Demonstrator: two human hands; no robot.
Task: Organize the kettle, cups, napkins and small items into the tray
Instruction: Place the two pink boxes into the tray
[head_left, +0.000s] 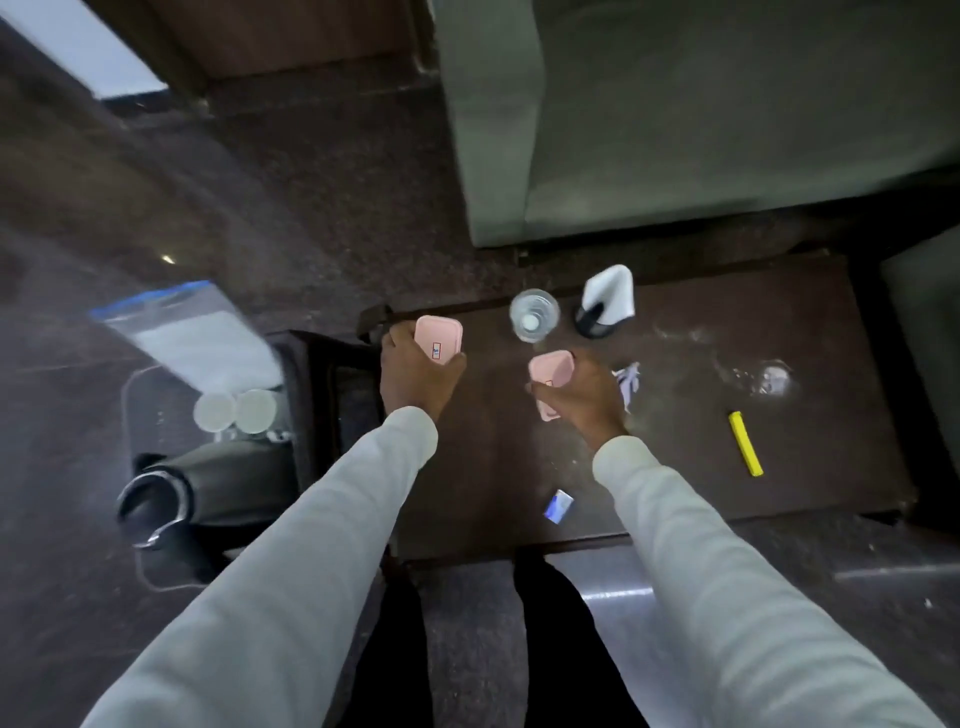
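Note:
My left hand (413, 376) grips a small pink box (439, 340) above the left edge of a dark wooden table (675, 493). My right hand (582, 397) grips a second pink box (551, 370) over the table's middle. A clear glass (534, 314) and a white napkin in a black holder (608, 301) stand at the far edge. To the left, lower down, a dark tray (311, 395) holds a black kettle (171, 491), two white cups (236, 410) and a clear bag with a blue strip (192, 332).
On the table lie a yellow sachet (745, 442), a blue and white sachet (558, 505), a striped wrapper (627, 382) beside my right hand, and a second clear glass (771, 376) at the right. A grey-green sofa (675, 130) stands behind the table.

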